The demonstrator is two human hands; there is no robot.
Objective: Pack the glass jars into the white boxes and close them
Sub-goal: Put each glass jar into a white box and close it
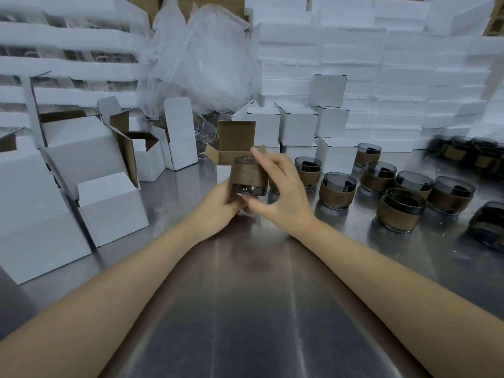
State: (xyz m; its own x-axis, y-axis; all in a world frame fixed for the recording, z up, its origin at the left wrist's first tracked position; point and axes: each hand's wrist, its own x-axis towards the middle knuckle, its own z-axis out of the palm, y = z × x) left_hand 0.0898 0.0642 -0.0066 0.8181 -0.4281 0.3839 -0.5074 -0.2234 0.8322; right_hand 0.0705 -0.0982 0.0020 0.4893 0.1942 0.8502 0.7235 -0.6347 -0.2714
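A smoky glass jar (247, 175) with a brown sleeve is held upright above the steel table, near the middle of the view. My left hand (218, 205) grips its base from below and behind. My right hand (278, 186) holds the jar's right side, thumb under the base and index finger stretched up past the rim. Just behind the jar stands an open white box (234, 148) with brown inner flaps raised. Several more sleeved jars (338, 190) stand on the table to the right.
Open white boxes (111, 205) crowd the left side, and closed ones (296, 126) are stacked behind the jars. A crumpled plastic bag (199, 55) and a wall of white foam (395, 66) fill the back. The steel table (259, 309) stretches in front of me.
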